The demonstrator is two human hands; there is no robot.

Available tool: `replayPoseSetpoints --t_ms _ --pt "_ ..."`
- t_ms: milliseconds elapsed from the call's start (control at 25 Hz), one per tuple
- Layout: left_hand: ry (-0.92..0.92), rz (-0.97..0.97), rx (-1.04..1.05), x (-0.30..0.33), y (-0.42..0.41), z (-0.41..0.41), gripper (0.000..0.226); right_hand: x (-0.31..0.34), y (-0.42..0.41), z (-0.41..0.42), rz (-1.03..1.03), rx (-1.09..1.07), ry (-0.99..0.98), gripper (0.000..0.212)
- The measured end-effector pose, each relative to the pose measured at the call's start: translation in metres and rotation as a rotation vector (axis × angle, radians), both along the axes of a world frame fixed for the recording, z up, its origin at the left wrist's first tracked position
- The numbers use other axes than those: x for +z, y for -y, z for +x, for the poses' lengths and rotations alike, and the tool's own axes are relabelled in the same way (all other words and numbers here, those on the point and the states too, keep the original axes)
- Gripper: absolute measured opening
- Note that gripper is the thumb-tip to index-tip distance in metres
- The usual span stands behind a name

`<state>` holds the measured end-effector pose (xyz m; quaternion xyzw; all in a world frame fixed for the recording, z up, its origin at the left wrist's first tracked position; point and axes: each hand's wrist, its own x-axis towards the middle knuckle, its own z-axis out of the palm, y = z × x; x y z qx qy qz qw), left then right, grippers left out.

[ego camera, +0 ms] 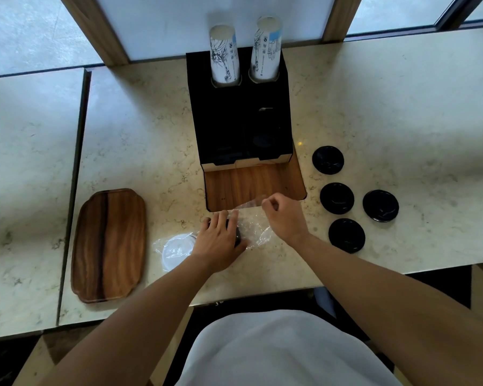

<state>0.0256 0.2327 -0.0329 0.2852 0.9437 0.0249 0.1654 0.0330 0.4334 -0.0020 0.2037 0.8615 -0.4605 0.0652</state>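
A clear plastic bag (255,228) lies on the marble counter (140,140) in front of the black cup holder (241,118). My left hand (219,240) lies on the bag over a stack of black lids (237,238), its fingers curved around the stack. My right hand (283,217) pinches the open end of the bag and lifts it. White lids (177,250) show through the bag's left end. Several loose black lids (336,198) lie on the counter to the right.
The black holder carries two tall stacks of printed paper cups (225,55) and has a wooden base (251,185). A wooden tray (109,245) sits at the left. Windows and wooden posts run along the counter's far edge.
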Motion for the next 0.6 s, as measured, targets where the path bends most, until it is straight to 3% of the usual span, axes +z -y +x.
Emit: replayPoseSetpoints --t_ms 120,240,360,440,600 --pt "0.019 0.046 0.017 0.002 0.001 0.000 0.086 -0.006 0.013 -0.005 0.071 0.111 0.019 0.014" --pt "0.060 0.084 0.051 0.003 0.002 -0.001 0.095 -0.012 0.017 -0.007 0.155 0.040 0.092 0.016" --pt "0.103 0.115 0.080 0.006 0.003 -0.002 0.104 -0.011 0.015 -0.008 0.103 -0.062 0.215 0.023" --pt "0.111 0.118 0.089 0.009 0.005 -0.003 0.109 -0.013 0.014 -0.012 -0.009 -0.130 0.280 0.025" --pt "0.083 0.081 0.087 0.011 0.022 -0.005 0.119 -0.004 0.012 -0.021 -0.491 -0.338 0.444 0.025"
